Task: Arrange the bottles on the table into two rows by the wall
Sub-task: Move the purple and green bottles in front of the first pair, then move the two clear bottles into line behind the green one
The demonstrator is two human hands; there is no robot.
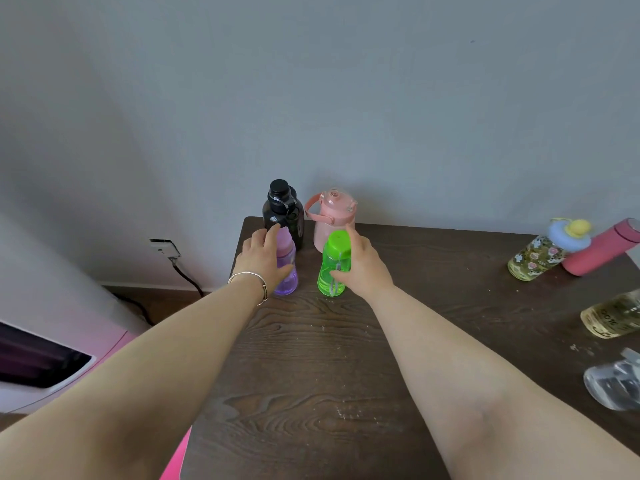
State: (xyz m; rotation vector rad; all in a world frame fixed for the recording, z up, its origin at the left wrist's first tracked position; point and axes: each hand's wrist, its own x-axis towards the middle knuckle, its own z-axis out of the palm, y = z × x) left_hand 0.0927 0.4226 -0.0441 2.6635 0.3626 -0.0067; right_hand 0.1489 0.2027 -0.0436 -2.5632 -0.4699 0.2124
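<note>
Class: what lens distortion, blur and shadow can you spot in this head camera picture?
Head view: wide-angle stretch leans the red cylindrical bottle outward at the right edge; the clear plastic bottle at that edge is blurred; soft shadows from the arms darken the grey wall.

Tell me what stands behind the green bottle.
The pink bottle stands by the wall behind the green bottle, which the right hand grips. The pink bottle's lower body is covered.
</note>
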